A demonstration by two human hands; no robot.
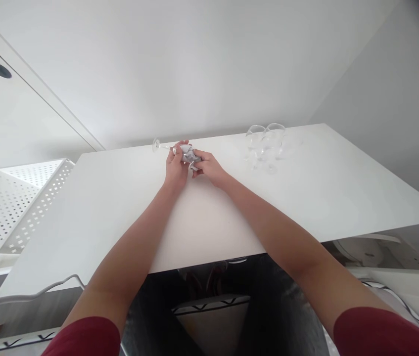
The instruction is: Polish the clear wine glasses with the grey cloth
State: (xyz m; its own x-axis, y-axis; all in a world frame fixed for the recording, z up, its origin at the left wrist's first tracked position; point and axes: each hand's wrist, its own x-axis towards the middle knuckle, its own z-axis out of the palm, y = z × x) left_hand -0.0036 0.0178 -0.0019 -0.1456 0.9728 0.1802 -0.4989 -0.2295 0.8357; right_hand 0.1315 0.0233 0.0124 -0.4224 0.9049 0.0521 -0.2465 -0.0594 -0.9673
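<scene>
A clear wine glass (163, 147) lies sideways in the air above the far part of the white tabletop, its foot pointing left. My left hand (177, 167) is wrapped round its bowl. My right hand (210, 168) is closed on a crumpled grey-white cloth (193, 157) at the rim end of the bowl. How far the cloth reaches into the glass is hidden by the fingers. To the right, two more wine glasses, a left one (256, 143) and a right one (275, 140), stand upright side by side on the tabletop.
The white tabletop (120, 198) runs back to a pale wall. At the left stands a white perforated rack (5, 212), with a grey cable (46, 289) near the front-left corner. A glossy black surface (209, 282) lies below the front edge.
</scene>
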